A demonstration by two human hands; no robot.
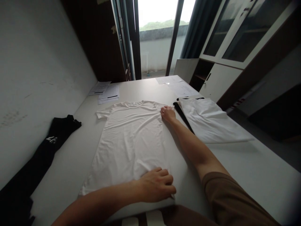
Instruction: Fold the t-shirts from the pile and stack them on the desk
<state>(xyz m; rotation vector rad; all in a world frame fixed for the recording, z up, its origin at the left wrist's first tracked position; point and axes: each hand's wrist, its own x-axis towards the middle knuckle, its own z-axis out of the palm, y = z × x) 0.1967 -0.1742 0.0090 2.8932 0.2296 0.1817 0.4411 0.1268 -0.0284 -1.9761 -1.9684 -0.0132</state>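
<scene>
A white short-sleeved T-shirt (131, 135) lies spread flat, its neckline at the far side and its hem toward me. My left hand (158, 185) reaches across the near end, fingers curled closed on the hem's right corner. Farther off, my right hand (167, 113) is closed on the cloth at the right shoulder and sleeve. That sleeve is largely covered by the hand. Shallow wrinkles run across the chest and down the body of the shirt.
Folded white and black clothes (209, 122) lie to the right. Black clothing (44, 150) stretches along the left wall. Paper sheets (109, 94) rest at the white table's (145, 88) far left, with more papers (181, 88) at far right. Cabinets (221, 78) stand beyond.
</scene>
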